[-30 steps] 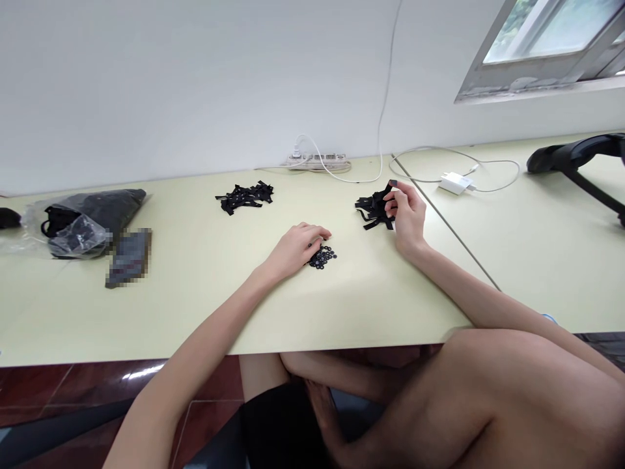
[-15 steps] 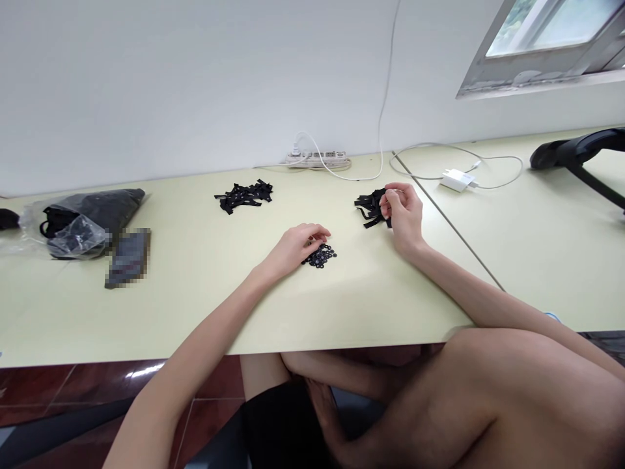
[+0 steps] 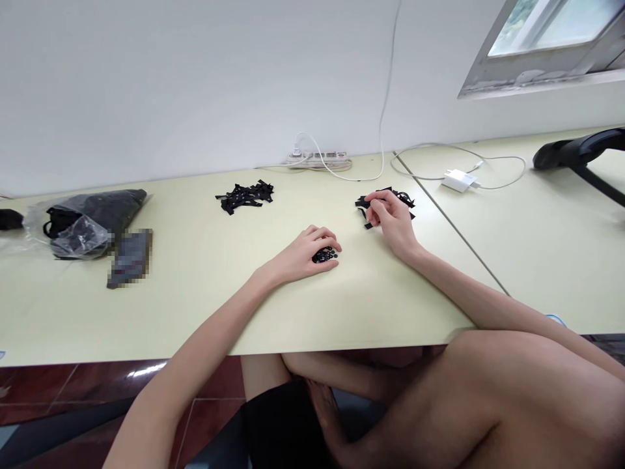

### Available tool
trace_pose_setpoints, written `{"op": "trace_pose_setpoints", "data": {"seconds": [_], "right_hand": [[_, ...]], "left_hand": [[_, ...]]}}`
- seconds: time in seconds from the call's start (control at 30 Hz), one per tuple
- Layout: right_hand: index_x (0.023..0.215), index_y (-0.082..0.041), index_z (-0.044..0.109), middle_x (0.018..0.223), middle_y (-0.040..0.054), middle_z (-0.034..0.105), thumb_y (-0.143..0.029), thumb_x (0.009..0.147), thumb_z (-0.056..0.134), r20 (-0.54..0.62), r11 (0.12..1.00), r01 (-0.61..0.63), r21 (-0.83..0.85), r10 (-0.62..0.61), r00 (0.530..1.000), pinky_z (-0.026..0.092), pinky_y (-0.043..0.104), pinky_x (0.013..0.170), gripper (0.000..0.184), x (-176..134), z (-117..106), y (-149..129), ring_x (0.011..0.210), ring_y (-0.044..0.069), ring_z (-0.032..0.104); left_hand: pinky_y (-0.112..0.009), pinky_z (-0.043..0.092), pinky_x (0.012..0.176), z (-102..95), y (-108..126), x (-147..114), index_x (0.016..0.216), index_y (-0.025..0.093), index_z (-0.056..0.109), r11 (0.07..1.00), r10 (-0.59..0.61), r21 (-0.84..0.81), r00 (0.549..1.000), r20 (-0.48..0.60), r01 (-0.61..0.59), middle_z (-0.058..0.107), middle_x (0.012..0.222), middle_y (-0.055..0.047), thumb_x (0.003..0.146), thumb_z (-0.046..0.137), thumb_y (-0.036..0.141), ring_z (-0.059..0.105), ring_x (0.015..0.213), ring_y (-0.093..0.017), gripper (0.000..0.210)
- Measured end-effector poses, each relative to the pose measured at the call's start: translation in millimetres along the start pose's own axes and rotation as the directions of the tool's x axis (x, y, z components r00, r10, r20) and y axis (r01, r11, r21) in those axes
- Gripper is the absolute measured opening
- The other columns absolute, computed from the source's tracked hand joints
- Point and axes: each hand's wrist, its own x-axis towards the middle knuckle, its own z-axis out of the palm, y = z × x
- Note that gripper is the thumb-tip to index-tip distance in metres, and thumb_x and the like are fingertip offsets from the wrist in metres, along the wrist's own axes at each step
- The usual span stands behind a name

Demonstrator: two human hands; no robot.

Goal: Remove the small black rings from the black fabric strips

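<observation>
My left hand (image 3: pixel 307 254) rests on the table with its fingers apart, curved around a small pile of black ring-like pieces (image 3: pixel 324 255). Its palm and fingers cover part of that pile. Over a heap of short black fabric strips (image 3: pixel 404 197) is my right hand (image 3: pixel 392 221), its thumb and fingers drawn together in a pinch. Whatever may be between those fingertips is too small to make out. Farther left on the table lies a second heap of black strips (image 3: pixel 247 195), with small light dots showing on some of them.
A clear plastic bag with black cloth (image 3: pixel 97 218) lies at the left, beside a blurred-out dark object (image 3: pixel 131 257). Against the wall is a power strip (image 3: pixel 319 160). A white charger (image 3: pixel 459 180) with its cable and a black stand (image 3: pixel 571 156) are to the right.
My left hand has opened its fingers and moved slightly right and down around the ring pile. My right hand has shifted left across the strips, uncovering the heap's right side.
</observation>
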Motion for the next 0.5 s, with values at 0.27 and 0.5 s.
{"op": "trace_pose_setpoints", "data": {"seconds": [0.27, 0.5], "right_hand": [[0.101, -0.024, 0.073, 0.067, -0.0026, 0.065, -0.026, 0.097, 0.066, 0.068, 0.999, -0.014, -0.039, 0.016, 0.998, 0.044, 0.029, 0.062, 0.008, -3.1, 1.0, -2.1, 0.062, 0.014, 0.054], [0.099, -0.024, 0.074, 0.068, -0.0018, 0.065, -0.029, 0.099, 0.067, 0.099, 0.998, -0.003, -0.055, 0.008, 0.995, 0.044, 0.030, 0.063, 0.008, -4.1, 1.2, -2.3, 0.063, 0.014, 0.054]], "left_hand": [[-0.046, 0.051, 0.109, 0.7, -6.2, 1.1, 0.112, 0.025, 0.070, 1.000, -0.005, -0.025, 1.000, -0.021, 0.004, 0.070, 0.121, -0.009, 0.108, 0.062, 0.033, 0.058, 0.119, -0.030, 0.013], [-0.046, 0.053, 0.105, 3.3, -4.6, 1.5, 0.111, 0.026, 0.073, 0.998, -0.013, -0.057, 0.999, -0.031, 0.011, 0.071, 0.117, -0.009, 0.111, 0.059, 0.037, 0.061, 0.118, -0.030, 0.018]]}}
